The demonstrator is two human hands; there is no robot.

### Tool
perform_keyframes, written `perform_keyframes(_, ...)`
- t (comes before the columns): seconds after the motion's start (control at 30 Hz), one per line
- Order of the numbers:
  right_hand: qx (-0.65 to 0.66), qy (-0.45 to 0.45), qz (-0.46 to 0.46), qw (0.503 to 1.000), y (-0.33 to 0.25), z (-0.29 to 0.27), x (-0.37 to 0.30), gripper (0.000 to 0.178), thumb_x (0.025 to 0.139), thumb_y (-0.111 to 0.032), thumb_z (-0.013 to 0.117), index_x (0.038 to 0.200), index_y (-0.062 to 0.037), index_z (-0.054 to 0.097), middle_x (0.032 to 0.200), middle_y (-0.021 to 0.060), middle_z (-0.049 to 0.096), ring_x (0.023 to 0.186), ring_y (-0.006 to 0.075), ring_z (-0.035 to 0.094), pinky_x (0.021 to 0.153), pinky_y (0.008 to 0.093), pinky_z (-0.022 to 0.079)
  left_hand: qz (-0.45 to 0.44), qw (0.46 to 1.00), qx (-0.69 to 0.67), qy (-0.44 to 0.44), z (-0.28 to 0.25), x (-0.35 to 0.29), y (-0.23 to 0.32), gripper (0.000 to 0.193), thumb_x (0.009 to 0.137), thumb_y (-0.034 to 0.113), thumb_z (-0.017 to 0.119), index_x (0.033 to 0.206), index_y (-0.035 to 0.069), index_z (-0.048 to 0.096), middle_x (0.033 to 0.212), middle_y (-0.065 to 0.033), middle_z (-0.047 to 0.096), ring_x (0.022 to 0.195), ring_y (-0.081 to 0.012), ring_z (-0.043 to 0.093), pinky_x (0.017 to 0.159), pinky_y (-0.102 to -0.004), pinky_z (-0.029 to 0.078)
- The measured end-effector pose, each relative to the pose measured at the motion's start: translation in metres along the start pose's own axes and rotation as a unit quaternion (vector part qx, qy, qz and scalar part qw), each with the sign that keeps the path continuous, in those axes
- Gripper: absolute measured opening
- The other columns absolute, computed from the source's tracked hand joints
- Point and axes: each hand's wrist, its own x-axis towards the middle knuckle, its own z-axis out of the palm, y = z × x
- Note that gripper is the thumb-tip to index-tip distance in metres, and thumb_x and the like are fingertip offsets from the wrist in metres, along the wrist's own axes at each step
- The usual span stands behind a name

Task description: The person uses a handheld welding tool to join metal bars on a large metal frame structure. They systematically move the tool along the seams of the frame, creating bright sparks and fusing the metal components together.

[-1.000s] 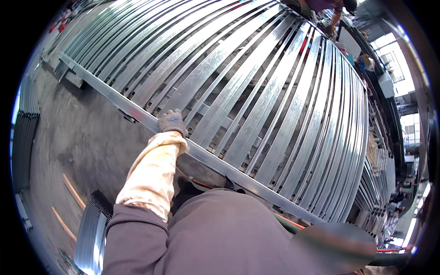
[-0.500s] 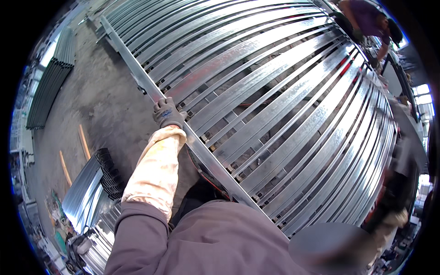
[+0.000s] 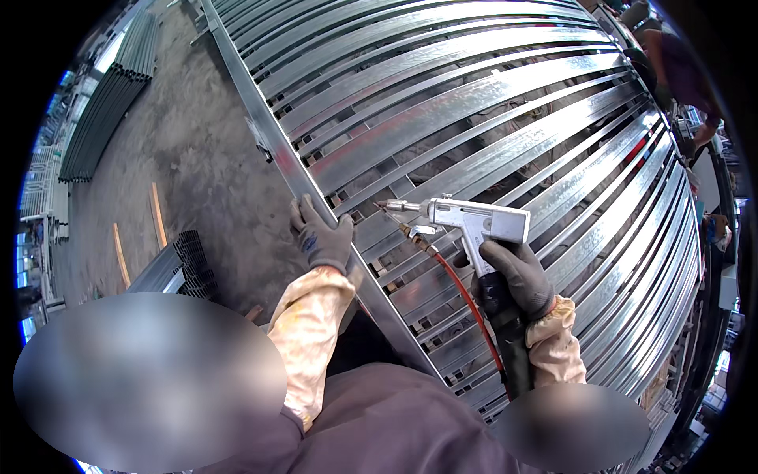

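Observation:
In a grey work glove, my left hand (image 3: 322, 238) grips the long metal rail (image 3: 387, 316) along the near edge of a large frame. Its fingers lie over the outer side and the thumb on the inner side. My right hand (image 3: 517, 276), also gloved, is closed round the black grip of a silver welding gun (image 3: 482, 221). The gun's copper-coloured nozzle points left, above the metal bars and a short way from my left hand. A red hose (image 3: 466, 296) runs down from its front fitting. Several galvanised bars (image 3: 474, 166) lie side by side, their ends at the rail.
Stacked dark metal profiles (image 3: 106, 118) lie on the floor at the far left. Two wooden strips (image 3: 159, 215) and another metal bundle (image 3: 162, 268) are nearer. A co-worker (image 3: 683, 71) is at the frame's far right side. Blurred ovals cover the lower left and lower right.
My right hand has come into view from the lower right with the welding gun. My left hand has shifted slightly along the rail toward me. The view has also moved.

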Motion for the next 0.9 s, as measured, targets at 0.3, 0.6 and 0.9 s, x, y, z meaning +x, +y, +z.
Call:
perform_keyframes(0.3,0.002,-0.06,0.008,0.998,0.017,0.021,0.027,0.053,0.099,-0.023,0.074,0.14,0.0038,0.056,0.125,0.0073,0.066,0.112,0.0135,0.061,0.1,0.0311,0.049,0.396,0.902,0.124,-0.116,-0.005,0.107,0.049,0.093,0.078,0.048,0.084,0.153,0.008,0.045,0.156,-0.02,0.044,0.146,-0.0407,0.039,0.122,-0.0497,0.032)
perform_keyframes(0.6,0.003,-0.106,-0.009,0.994,0.038,0.031,0.069,0.057,0.093,-0.028,0.08,0.135,0.0044,0.06,0.12,0.0075,0.069,0.108,0.013,0.062,0.096,0.0319,0.051,0.423,0.745,0.41,-0.313,0.031,0.135,0.121,0.131,0.067,0.063,0.089,0.163,0.004,0.024,0.17,-0.0203,0.024,0.155,-0.0385,0.028,0.126,-0.0477,0.028)
perform_keyframes(0.9,0.003,-0.112,-0.047,0.993,0.04,0.031,0.091,0.048,0.096,-0.025,0.074,0.131,0.0057,0.063,0.116,0.0071,0.07,0.103,0.0132,0.063,0.093,0.0315,0.052,0.438,0.749,0.407,-0.286,0.033,0.132,0.117,0.129,0.065,0.06,0.092,0.161,0.003,0.027,0.167,-0.0195,0.028,0.154,-0.0378,0.031,0.123,-0.049,0.033)
